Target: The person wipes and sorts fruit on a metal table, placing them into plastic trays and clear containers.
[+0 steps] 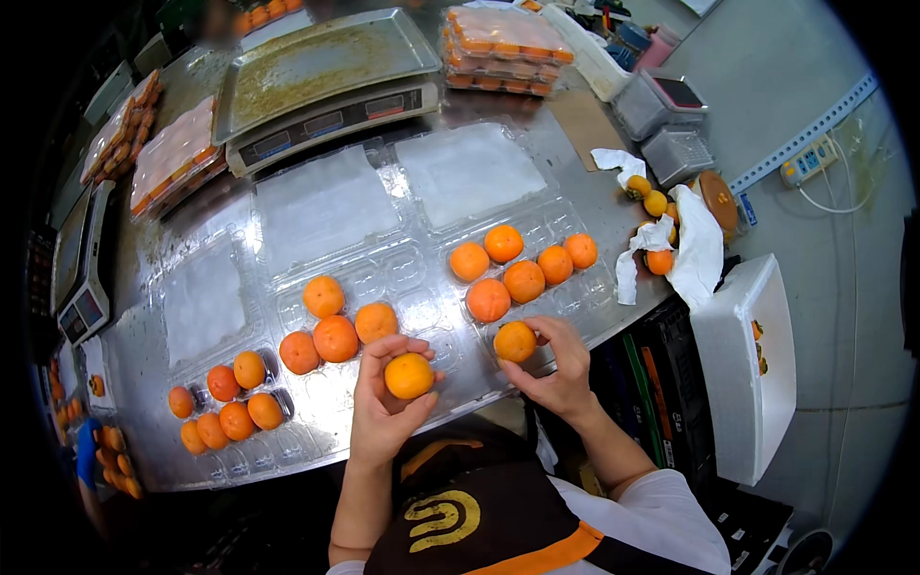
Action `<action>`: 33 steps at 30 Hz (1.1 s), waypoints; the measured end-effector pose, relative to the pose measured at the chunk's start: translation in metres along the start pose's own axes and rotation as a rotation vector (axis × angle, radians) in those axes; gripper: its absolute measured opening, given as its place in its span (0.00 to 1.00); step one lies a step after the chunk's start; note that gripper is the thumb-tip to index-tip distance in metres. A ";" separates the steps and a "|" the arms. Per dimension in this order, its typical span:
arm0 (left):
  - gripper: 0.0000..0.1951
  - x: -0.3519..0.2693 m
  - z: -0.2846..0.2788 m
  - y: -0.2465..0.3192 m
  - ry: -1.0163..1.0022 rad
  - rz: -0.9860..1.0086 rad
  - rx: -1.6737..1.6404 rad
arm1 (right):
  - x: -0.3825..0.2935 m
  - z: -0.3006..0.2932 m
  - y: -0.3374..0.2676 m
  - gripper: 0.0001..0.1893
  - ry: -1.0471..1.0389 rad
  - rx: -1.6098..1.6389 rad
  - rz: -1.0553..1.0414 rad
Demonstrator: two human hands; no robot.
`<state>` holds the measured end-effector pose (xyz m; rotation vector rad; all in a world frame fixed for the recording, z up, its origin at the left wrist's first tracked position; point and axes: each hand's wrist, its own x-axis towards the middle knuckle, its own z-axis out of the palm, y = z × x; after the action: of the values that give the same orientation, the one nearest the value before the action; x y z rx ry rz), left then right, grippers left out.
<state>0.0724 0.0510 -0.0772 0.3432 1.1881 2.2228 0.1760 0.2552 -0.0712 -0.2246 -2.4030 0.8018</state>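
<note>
A yellow-orange persimmon (410, 376) rests in the curled fingers of my left hand (379, 413), over the table's near edge. My right hand (564, 366) pinches another persimmon (515, 341) between thumb and fingers, at the front of the right transparent clamshell tray (589, 284). Several orange persimmons (524, 281) sit in that tray's cups. The middle tray (402, 269) holds several more, just beyond my left hand. In the left tray (266, 456) are further persimmons. White liner sheets (471, 175) lie in the open lids behind the trays.
A scale with a metal pan (327, 68) stands behind the lids. Packed persimmon boxes (507, 47) are stacked at the back, with more (176, 162) at left. Loose fruit (655, 203) and crumpled paper (697, 237) lie on the right. A white foam box (747, 381) stands beside the table.
</note>
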 end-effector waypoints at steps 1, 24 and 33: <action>0.38 0.000 0.000 -0.003 -0.010 -0.005 -0.010 | -0.003 0.000 0.003 0.27 0.002 -0.029 0.007; 0.38 -0.009 0.027 -0.024 -0.301 0.636 0.888 | -0.017 0.000 -0.042 0.29 -0.228 0.328 0.035; 0.38 -0.006 0.045 -0.027 -0.277 0.624 0.994 | -0.004 -0.020 -0.023 0.26 -0.166 0.291 0.191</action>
<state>0.1087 0.0896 -0.0735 1.5238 2.1486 1.7297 0.1919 0.2449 -0.0463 -0.2830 -2.4032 1.2905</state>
